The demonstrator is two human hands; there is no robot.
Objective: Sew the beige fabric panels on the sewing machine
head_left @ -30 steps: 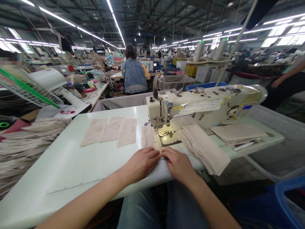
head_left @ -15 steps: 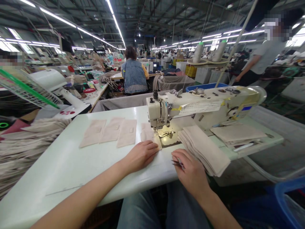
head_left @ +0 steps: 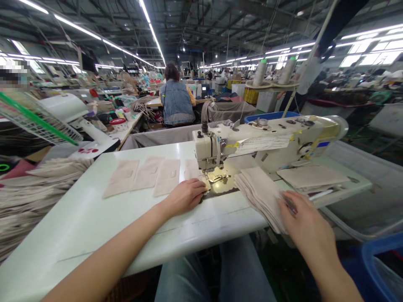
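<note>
My left hand lies on a beige fabric piece just left of the presser foot of the white sewing machine, its fingers resting on the cloth. My right hand has reached to the right onto a fanned stack of beige fabric pieces. Its fingers are curled around a small dark metal snipping tool. Three more beige pieces lie side by side on the white table, left of the machine.
Tall piles of folded beige fabric fill the left edge. Another flat stack lies under the machine arm. A blue bin stands low at the right. A person in a denim vest sits at the station ahead.
My right hand has left the table's front edge and swung right onto the fanned stack. My left hand slid the fabric piece forward towards the presser foot.
</note>
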